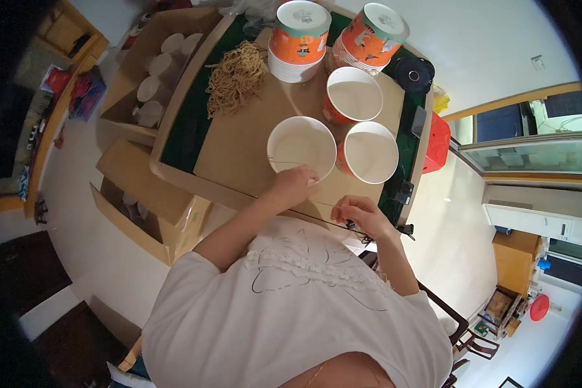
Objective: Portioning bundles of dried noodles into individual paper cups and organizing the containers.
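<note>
A white-lined paper bucket [295,143] stands upright at the near middle of the table. My left hand [293,186] is at its near rim, fingers closed on a thin tan cord [284,162], part of which shows across the bucket's mouth. To the right and nearer my body, my right hand [362,215] pinches a thin strand that runs toward the left hand. Whether both hands hold the same cord I cannot tell. Two more open paper buckets, one at the right [370,154] and one behind it [354,95], have orange outsides. A tangled heap of tan cords [237,79] lies at the far left.
Two stacks of orange paper buckets, left [299,44] and right [370,39], stand upside down at the back. A black round object [414,75] and a phone-like object [419,121] lie along the right edge. Cardboard boxes [150,194] with white items stand left of the table.
</note>
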Action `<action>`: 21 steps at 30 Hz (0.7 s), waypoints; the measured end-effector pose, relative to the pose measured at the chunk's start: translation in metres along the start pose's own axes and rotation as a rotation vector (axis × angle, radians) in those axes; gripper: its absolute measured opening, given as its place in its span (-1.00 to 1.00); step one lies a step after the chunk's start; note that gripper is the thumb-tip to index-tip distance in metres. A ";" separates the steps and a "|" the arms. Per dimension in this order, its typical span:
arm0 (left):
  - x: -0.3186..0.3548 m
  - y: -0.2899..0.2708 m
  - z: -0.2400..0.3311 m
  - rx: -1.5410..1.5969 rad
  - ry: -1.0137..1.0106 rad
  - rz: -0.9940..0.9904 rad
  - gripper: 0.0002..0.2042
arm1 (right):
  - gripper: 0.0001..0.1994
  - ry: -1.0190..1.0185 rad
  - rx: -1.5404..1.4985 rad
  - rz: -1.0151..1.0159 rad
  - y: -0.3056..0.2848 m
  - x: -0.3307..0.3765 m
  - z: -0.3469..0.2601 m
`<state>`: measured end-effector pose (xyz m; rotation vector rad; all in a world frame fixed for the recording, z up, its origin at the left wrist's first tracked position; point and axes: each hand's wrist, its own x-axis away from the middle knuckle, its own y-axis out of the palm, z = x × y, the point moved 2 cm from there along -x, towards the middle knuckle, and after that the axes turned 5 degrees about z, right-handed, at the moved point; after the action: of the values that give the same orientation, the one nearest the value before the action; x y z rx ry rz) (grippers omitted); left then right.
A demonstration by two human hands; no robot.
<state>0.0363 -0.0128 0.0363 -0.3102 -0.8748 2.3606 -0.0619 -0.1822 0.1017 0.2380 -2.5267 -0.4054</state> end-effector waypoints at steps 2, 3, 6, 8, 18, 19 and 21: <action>-0.001 0.007 -0.006 -0.113 0.017 -0.045 -0.85 | -0.87 0.019 0.167 0.009 -0.007 0.006 -0.006; -0.002 0.010 -0.009 -0.228 0.032 -0.092 -0.86 | -0.87 0.018 0.168 0.011 -0.009 0.008 -0.006; -0.001 0.010 -0.021 -0.272 0.036 -0.092 -0.88 | -0.84 -0.309 0.223 -0.101 -0.008 0.011 -0.010; 0.003 0.003 -0.024 -0.283 0.039 -0.084 -0.88 | -0.86 -0.310 0.087 0.055 -0.008 0.005 -0.005; 0.009 -0.027 0.018 1.713 -0.431 -0.241 -0.75 | -0.85 -0.164 0.080 0.132 0.037 -0.050 0.024; 0.009 -0.027 0.018 1.711 -0.434 -0.244 -0.75 | -0.85 -0.117 0.075 0.113 0.041 -0.052 0.024; 0.008 -0.030 0.015 1.843 -0.496 -0.065 -0.75 | -0.85 -0.047 0.038 0.170 0.041 -0.049 0.022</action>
<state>0.0375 0.0030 0.0674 1.0088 1.2261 2.1832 -0.0372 -0.1259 0.0731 0.0279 -2.5782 -0.2993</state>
